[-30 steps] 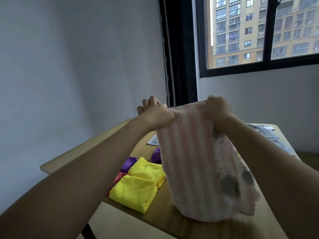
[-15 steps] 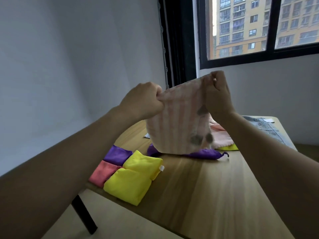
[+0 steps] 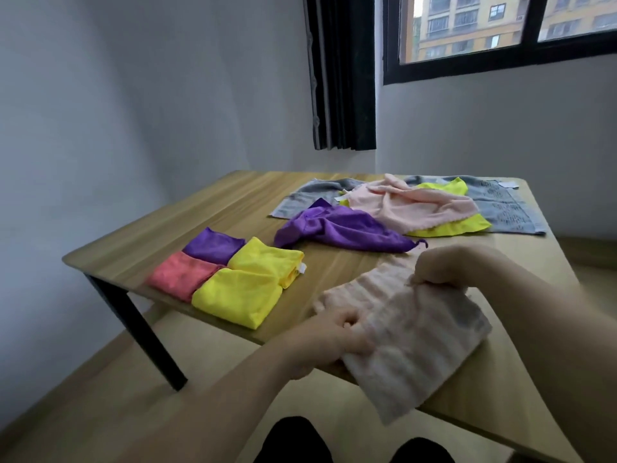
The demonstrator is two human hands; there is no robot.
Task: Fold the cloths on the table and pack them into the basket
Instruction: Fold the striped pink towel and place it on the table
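1. Folding is the step in hand; the striped pink cloth (image 3: 410,332) lies on the near right part of the table (image 3: 207,208), its near corner hanging over the table's near edge.
2. Left hand (image 3: 334,339) grips the cloth's left edge, fingers curled onto the fabric; right hand (image 3: 444,267) pinches the far edge, fingers bent and closed on it; neither hand is spread.
3. Next move, as I judge it, calls for bringing one held edge over to meet the opposite one, corners matched, then pressing the fold flat.
4. Four folded cloths (image 3: 230,275) sit in a block at near left; an unfolded pile (image 3: 394,208) waits at far right; no basket is in view.
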